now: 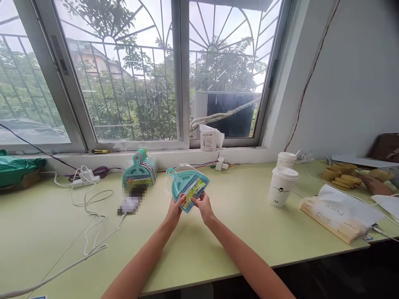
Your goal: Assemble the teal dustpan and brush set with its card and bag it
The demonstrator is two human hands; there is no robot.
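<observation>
Both my hands grip a packaged dustpan and brush set [187,185], teal with a yellow-green label, tilted above the table. My left hand [175,209] closes on its lower left edge. On the lower right edge, the thumb and fingers of my right hand [204,205] press against the label and bristles. The handle with its hanging hole points up and left. Further left stands a row of similar dustpan sets [140,168], teal in front with pink, white and green ones behind.
White cables and a power strip [85,178] spread over the table's left side, near a blurred-out object [131,203]. On the right are paper cups [282,187], a tissue pack [339,214] and another person's hand [375,185] by yellowish-brown items [341,174]. A small box [208,139] sits on the sill.
</observation>
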